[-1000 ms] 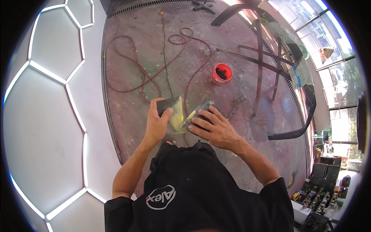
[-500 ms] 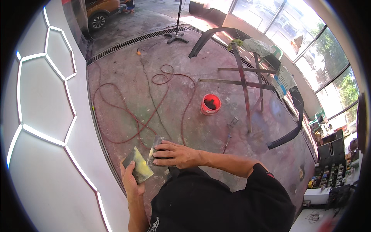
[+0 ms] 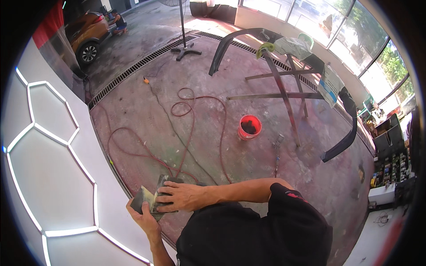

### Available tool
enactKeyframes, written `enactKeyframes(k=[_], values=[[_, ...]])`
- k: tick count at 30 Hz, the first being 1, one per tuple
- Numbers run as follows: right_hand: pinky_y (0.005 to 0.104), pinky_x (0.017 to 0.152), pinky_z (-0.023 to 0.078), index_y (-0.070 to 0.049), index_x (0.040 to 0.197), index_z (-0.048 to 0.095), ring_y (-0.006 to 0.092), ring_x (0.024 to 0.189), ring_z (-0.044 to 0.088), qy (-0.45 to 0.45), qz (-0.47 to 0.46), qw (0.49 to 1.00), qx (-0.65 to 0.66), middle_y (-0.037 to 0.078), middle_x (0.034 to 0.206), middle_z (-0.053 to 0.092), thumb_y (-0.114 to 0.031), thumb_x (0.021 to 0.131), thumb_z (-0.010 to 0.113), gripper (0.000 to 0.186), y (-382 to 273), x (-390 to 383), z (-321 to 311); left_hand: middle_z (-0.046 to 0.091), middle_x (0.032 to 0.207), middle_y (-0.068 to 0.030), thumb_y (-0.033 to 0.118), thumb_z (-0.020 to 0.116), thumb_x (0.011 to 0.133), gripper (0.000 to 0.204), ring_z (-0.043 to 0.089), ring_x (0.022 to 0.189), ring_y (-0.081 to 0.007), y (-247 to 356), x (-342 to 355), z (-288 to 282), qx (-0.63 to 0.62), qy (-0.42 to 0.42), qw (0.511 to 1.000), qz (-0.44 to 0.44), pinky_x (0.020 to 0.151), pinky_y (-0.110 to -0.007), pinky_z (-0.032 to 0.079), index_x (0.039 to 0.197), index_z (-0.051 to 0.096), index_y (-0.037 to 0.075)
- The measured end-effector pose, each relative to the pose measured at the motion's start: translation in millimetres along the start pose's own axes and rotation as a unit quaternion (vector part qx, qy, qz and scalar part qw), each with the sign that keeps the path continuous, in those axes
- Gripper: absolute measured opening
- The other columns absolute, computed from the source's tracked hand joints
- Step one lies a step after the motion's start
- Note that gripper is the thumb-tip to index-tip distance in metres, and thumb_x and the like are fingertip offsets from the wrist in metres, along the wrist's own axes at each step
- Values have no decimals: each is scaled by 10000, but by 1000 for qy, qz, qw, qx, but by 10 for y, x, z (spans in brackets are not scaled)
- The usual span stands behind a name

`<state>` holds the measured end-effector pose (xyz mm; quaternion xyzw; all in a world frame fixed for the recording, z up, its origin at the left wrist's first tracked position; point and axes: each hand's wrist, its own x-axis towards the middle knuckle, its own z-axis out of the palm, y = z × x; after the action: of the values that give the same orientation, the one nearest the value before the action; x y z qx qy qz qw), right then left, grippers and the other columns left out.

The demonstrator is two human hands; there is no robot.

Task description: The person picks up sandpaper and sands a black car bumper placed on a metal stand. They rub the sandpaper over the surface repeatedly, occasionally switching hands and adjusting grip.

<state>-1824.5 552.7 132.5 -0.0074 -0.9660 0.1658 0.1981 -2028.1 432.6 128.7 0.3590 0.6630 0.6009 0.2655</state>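
My left hand (image 3: 149,224) grips a flat dark board (image 3: 138,201) smeared with pale yellow paste, the thumb resting on its face. Reaching across from the right, my right hand (image 3: 186,196) lies with its fingers over a flat dark grey piece (image 3: 162,179). That piece meets the board along the yellow smear. The fingers cover much of it, so I cannot tell its exact kind.
A red bucket (image 3: 250,128) with dark contents stands on the floor, near a red hose (image 3: 224,133) and a thin cable. A bumper (image 3: 216,55) rests on a metal stand (image 3: 284,94). Lit hexagon panels (image 3: 57,177) run along the left; a person (image 3: 119,22) crouches by an orange car.
Both hands have shifted left and lower. My right hand and its dark piece have come over the board, covering much of the yellow paste. The view has turned somewhat.
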Motion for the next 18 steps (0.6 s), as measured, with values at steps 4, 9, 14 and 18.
enactKeyframes(k=[4,9,14,18], values=[[575,1254,344,-191,1532,572,367,1470,461,0,23,999,39,112,1530,527,-88,894,716,662,363,-12,-201,644,1205,-113,59,566,1013,376,670,1082,-217,70,732,92,-186,30,974,-128,947,-392,584,1385,517,31],[591,1267,343,-202,1532,590,370,1499,445,154,7,982,112,99,1557,523,-60,854,733,707,576,492,-227,676,1184,-112,72,572,1010,346,690,1066,-230,80,1322,436,-301,-83,926,-213,948,-374,578,1354,559,43],[636,1291,304,-189,1567,566,378,1570,380,145,87,982,85,94,1656,456,-32,788,739,813,1247,276,-213,688,1191,-120,5,577,1008,377,714,1053,-245,364,1808,511,-386,-122,873,-272,926,-411,617,1372,512,75],[504,1222,441,-134,1547,595,376,1426,561,231,254,913,219,116,1531,597,8,901,713,672,1731,864,-99,678,1200,-127,-6,566,1013,401,718,1030,-251,226,2470,338,-413,-153,850,-288,881,-442,643,1394,474,75]])
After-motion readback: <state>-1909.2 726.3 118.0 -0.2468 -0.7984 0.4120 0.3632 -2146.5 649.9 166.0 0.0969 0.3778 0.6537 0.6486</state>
